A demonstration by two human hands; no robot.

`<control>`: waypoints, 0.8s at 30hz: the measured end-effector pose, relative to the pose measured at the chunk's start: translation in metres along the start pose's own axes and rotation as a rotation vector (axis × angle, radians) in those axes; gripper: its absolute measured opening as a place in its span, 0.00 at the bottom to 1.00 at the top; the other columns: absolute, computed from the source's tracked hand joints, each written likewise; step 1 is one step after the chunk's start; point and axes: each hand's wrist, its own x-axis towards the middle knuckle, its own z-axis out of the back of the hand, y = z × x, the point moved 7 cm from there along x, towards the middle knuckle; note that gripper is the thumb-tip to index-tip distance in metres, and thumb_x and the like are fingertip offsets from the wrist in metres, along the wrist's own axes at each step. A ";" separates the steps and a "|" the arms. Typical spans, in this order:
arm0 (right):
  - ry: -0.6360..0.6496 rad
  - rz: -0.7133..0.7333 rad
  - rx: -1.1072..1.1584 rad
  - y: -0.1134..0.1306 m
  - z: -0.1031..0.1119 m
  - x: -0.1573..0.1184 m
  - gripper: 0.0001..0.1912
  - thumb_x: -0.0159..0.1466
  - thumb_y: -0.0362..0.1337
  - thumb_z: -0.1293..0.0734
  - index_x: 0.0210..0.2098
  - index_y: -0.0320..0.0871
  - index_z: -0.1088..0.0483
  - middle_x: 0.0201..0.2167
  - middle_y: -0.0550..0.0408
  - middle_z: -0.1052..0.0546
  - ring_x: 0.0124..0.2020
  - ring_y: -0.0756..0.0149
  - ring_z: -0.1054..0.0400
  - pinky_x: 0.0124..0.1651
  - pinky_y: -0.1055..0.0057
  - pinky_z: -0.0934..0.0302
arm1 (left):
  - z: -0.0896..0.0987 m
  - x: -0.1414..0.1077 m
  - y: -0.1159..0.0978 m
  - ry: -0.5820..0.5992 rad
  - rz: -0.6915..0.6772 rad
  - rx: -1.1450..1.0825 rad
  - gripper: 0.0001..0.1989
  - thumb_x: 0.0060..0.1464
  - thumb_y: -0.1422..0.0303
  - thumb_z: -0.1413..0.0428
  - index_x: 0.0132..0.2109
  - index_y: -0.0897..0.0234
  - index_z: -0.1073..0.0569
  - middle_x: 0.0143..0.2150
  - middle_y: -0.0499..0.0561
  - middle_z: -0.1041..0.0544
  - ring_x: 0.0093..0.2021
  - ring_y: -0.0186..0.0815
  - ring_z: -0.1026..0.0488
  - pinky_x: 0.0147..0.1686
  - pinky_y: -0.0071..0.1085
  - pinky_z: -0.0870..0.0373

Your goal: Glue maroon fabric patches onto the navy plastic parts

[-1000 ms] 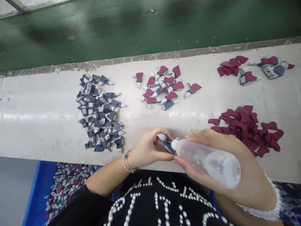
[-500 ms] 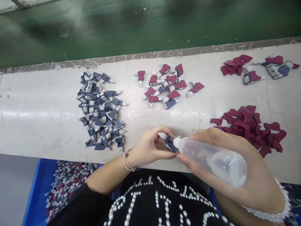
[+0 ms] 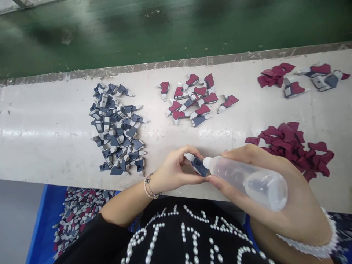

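Between the thumb and fingers of my left hand (image 3: 176,168) is a small blue-and-white plastic part (image 3: 199,166), its white tip pointing up and left. My right hand (image 3: 275,176) is wrapped round a translucent squeeze bottle (image 3: 233,174), tilted with its base toward me. The bottle's white nozzle is at the right side of the blue part; whether they touch I cannot tell. Some clear liquid seems to show inside the bottle. To the right, partly behind my right hand, lies a pile of maroon flat pieces (image 3: 288,141).
On the white table (image 3: 49,135) lie a heap of blue-and-white parts (image 3: 118,128) and a group with maroon tops (image 3: 202,110). More maroon pieces (image 3: 272,77) are at the far right. A blue bin (image 3: 41,227) full of parts stands below left. A green wall (image 3: 176,36) borders the back.
The nozzle has shifted slightly up along the blue part, and the bottle's base has risen a little. My left hand keeps its hold, almost still.
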 end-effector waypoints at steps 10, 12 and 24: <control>0.105 -0.019 -0.011 0.002 -0.004 -0.002 0.07 0.66 0.38 0.31 0.39 0.50 0.34 0.26 0.64 0.27 0.22 0.72 0.32 0.24 0.70 0.38 | 0.001 0.000 -0.003 -0.033 -0.043 -0.033 0.24 0.41 0.66 0.26 0.43 0.64 0.27 0.42 0.51 0.22 0.35 0.33 0.21 0.35 0.28 0.20; 0.116 -0.023 -0.010 0.002 -0.004 -0.004 0.07 0.66 0.39 0.31 0.39 0.50 0.34 0.26 0.63 0.27 0.21 0.70 0.32 0.23 0.69 0.38 | 0.001 0.000 -0.002 -0.039 -0.045 -0.021 0.24 0.41 0.66 0.26 0.43 0.64 0.27 0.42 0.51 0.22 0.36 0.33 0.21 0.35 0.28 0.19; 0.077 -0.034 0.071 0.001 -0.002 0.001 0.08 0.65 0.37 0.30 0.35 0.49 0.34 0.25 0.65 0.29 0.21 0.74 0.32 0.23 0.73 0.38 | -0.001 0.001 -0.006 -0.008 -0.053 0.111 0.23 0.42 0.64 0.26 0.43 0.63 0.26 0.42 0.52 0.20 0.33 0.33 0.21 0.31 0.26 0.22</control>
